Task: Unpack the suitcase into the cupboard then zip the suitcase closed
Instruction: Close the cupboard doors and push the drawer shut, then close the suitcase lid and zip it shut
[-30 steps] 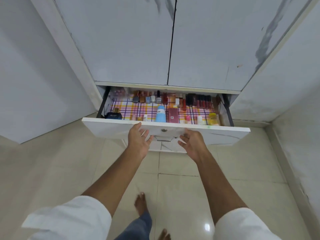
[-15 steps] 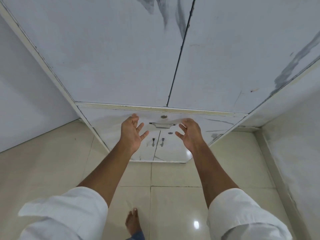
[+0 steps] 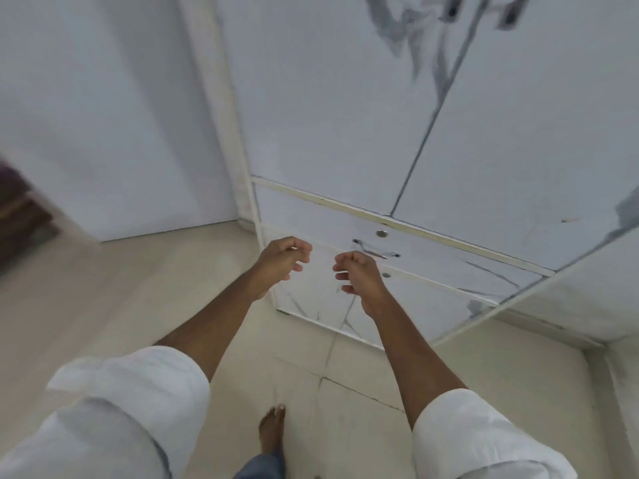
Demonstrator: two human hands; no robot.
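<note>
The white marble-patterned cupboard (image 3: 345,115) fills the upper right, its two tall doors shut. Below them the drawer (image 3: 446,257) is pushed in, with a metal handle (image 3: 377,252) and a round lock above it. My left hand (image 3: 280,262) hovers in front of the drawer's left end, fingers loosely curled, holding nothing. My right hand (image 3: 359,274) hangs just left of the handle, fingers curled inward, also holding nothing and not touching the drawer. The suitcase is not in view.
Cream floor tiles (image 3: 173,305) lie below. A plain white wall (image 3: 103,115) stands left of the cupboard, and another wall closes in at the right. Something dark and blurred (image 3: 17,219) sits at the far left edge. My bare foot (image 3: 273,430) is at the bottom.
The drawer of cosmetics, open a second ago, was pushed shut by both hands. The hands have since come off it and curled, and my view has swung to the left.
</note>
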